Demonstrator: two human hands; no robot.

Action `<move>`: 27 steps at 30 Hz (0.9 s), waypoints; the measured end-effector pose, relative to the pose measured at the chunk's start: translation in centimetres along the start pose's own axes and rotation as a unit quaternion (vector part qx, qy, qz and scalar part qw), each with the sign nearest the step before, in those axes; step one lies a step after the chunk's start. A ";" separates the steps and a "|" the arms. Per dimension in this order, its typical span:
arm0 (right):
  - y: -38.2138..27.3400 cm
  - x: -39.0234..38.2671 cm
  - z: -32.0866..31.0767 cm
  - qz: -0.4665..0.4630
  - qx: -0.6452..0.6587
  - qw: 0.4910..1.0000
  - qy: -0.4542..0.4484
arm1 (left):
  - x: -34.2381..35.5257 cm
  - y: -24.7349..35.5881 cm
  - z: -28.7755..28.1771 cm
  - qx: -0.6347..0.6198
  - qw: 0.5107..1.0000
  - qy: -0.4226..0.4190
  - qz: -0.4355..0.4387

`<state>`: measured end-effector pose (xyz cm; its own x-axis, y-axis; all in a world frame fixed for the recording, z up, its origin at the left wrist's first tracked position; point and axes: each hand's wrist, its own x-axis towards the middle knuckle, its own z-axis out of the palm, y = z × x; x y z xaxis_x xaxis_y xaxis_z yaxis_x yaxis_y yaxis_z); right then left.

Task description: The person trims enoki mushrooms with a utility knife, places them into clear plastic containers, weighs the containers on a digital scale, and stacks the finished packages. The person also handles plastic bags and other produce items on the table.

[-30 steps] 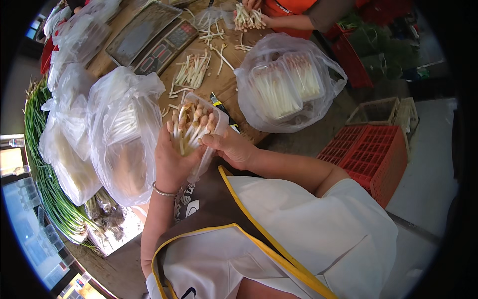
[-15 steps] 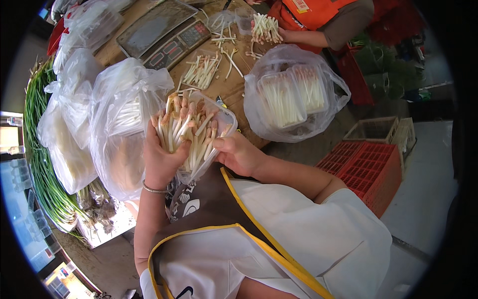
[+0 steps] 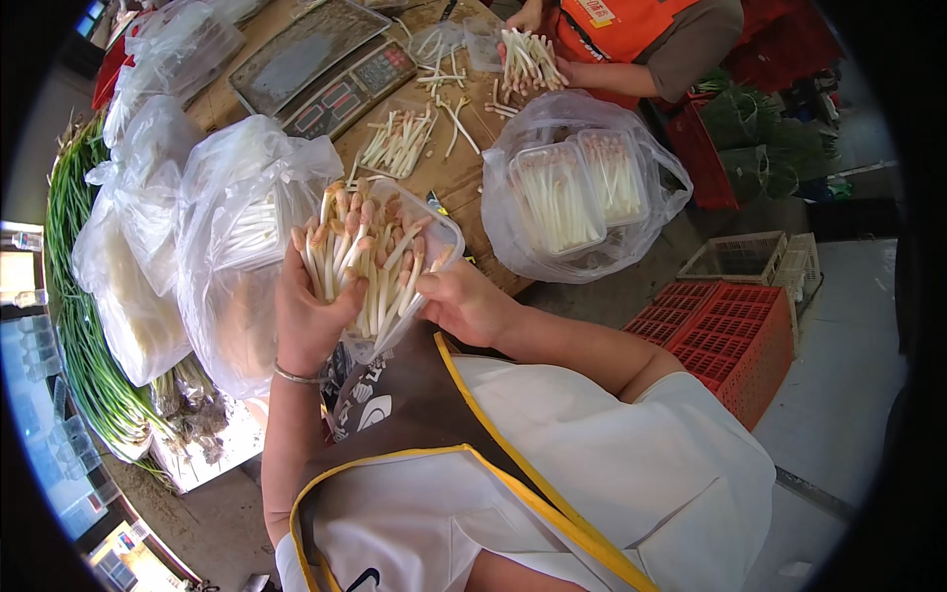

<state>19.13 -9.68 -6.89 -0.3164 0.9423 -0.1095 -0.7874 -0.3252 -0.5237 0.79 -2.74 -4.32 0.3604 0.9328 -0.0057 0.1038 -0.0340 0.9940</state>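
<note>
The dark apron (image 3: 424,400) bears white print (image 3: 375,411), the orange vest (image 3: 636,39) a label (image 3: 597,12), neither clearly legible.

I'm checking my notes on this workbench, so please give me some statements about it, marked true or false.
1. The left hand holds pale stalks. True.
2. The right hand is off the clear tray. False: it grips the tray's edge.
3. The bracelet is on the right wrist. False: it is on the left.
4. The scale sits on the table. True.
5. The big crate at right is blue. False: it is red.
6. A person in an orange vest holds a bunch of stalks. True.
</note>
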 end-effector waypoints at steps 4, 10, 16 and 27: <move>0.8 1.5 -2.2 -0.003 0.013 1.000 0.018 | 0.1 -2.9 0.4 0.131 0.990 0.045 0.040; 5.2 4.7 -11.8 0.076 0.069 0.987 0.125 | 1.7 -10.6 1.5 0.263 0.961 0.077 0.028; 6.4 6.0 -13.0 0.128 -0.020 0.973 0.191 | 2.4 -17.3 1.5 0.298 0.952 0.062 -0.016; 5.7 5.2 -12.7 -0.174 -0.799 0.537 0.209 | 3.0 -19.0 2.4 0.352 0.935 0.031 -0.019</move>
<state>19.72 -5.58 -21.12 0.1110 0.9682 0.2240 0.8037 0.0451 -0.5934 2.11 -0.14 -23.52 0.2918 0.9564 -0.0123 0.7086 -0.2075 0.6744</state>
